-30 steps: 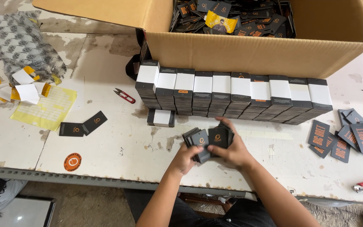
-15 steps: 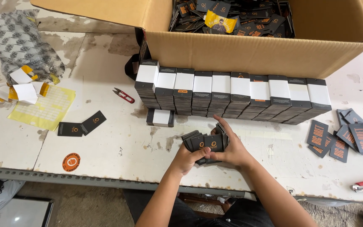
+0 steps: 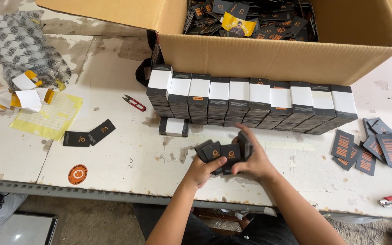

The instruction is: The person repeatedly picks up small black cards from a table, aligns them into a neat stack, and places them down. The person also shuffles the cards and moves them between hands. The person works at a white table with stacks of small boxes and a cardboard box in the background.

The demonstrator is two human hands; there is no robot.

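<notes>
While both hands work at the table's near edge: fanned bundle of dark cards, held.

Left hand (image 3: 201,170) closed on the lower left of the fanned black card tags (image 3: 222,153), thumb on a face; right hand (image 3: 252,159) gripping their right side, fingers curled over the top. Bundle sits above the worn white table (image 3: 128,154), just in front of a row of banded tag stacks (image 3: 250,102). Behind: open cardboard box (image 3: 268,56) of loose tags. One small stack (image 3: 173,126) apart; red thread snips (image 3: 134,103) left; loose tags (image 3: 375,146) right.
</notes>
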